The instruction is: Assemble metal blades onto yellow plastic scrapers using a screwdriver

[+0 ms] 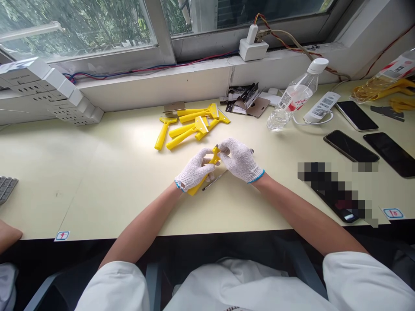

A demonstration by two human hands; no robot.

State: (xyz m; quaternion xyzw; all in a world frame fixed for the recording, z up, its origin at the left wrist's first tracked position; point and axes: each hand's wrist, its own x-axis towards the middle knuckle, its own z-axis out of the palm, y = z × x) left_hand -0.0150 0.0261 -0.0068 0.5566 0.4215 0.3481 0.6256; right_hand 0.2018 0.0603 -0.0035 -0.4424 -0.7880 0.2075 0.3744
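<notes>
My left hand point(196, 169), in a white knitted glove with a blue cuff, is closed round the handle of a yellow scraper point(195, 188), its head pointing up and away from me. With fingers pinched at that head, my gloved right hand point(239, 159) covers part of it; any small part between the fingertips is hidden. A thin metal rod like a screwdriver shaft point(214, 180) passes beneath the right hand, and a shiny end shows beyond it. Whether the rod rests on the table or in the palm, I cannot tell. Beyond my hands lie several more yellow scrapers point(184, 137).
Black packaging cards point(248, 101) and a water bottle point(293, 100) stand toward the window. At right are a power strip point(321, 107) and several phones point(351, 145). White boxes point(53, 93) are stacked at left. Another person's arm point(9, 236) reaches the left table edge.
</notes>
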